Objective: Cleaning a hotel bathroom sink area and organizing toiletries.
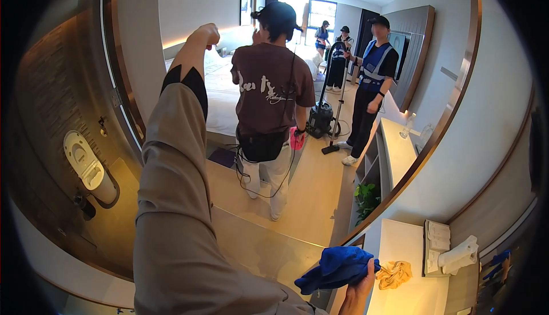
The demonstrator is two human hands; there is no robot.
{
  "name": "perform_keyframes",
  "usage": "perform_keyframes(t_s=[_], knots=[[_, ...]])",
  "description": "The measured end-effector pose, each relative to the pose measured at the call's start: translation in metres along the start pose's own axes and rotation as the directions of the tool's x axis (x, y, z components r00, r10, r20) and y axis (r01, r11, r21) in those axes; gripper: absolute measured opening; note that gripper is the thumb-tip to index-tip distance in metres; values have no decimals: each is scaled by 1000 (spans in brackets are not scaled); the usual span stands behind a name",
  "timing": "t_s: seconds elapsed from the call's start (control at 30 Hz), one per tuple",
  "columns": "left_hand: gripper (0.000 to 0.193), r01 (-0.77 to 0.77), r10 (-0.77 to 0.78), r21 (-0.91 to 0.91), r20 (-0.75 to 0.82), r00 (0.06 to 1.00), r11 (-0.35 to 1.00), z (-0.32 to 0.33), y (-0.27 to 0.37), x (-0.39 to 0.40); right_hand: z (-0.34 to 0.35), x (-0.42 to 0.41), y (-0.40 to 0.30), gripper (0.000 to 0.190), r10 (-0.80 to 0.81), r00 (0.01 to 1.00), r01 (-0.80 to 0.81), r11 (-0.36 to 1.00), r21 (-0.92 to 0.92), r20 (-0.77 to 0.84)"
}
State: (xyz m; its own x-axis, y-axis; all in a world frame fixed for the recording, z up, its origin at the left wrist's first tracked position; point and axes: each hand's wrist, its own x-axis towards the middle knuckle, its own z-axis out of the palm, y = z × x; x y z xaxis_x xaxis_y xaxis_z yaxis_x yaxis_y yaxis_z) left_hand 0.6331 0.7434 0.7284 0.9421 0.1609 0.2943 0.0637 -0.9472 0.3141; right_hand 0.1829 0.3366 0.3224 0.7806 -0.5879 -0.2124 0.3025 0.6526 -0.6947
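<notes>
My left arm, in a grey-brown sleeve with a dark cuff, stretches forward and up on the left. At its end my left hand [208, 35] is raised in front of the bed, seen from the back with its fingers bent down; whether it holds anything is hidden. Low in the view, my right hand [361, 287] grips a crumpled blue cloth [341, 268]. Just right of that cloth, a crumpled yellowish cloth [393, 274] lies on a white countertop [396, 240]. Rolled white towels [458, 253] and a tray of packets [438, 235] sit farther right on it.
Ahead stands a person in a maroon shirt [274, 87], back turned, a pink cloth [297, 138] at one hand. Beyond, a person in a blue vest [374, 70] holds a vacuum cleaner [322, 120]. Two more people are by the window. A toilet [91, 171] is left; a bed [221, 100] lies ahead.
</notes>
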Motion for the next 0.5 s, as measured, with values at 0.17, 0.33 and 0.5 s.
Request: perform_keyframes(t_s=[0.17,0.33,0.5], knots=[[18,25,6,144,-208,978,989,1,-28,11,0,-5,6,40,4,1000,-3,999,-40,21],[18,279,-185,247,-346,920,928,-22,-88,-16,-7,-10,2,40,-16,999,18,997,-70,29],[12,165,-108,213,-258,960,963,-22,-103,13,7,-21,1,39,-31,999,34,995,-95,37]])
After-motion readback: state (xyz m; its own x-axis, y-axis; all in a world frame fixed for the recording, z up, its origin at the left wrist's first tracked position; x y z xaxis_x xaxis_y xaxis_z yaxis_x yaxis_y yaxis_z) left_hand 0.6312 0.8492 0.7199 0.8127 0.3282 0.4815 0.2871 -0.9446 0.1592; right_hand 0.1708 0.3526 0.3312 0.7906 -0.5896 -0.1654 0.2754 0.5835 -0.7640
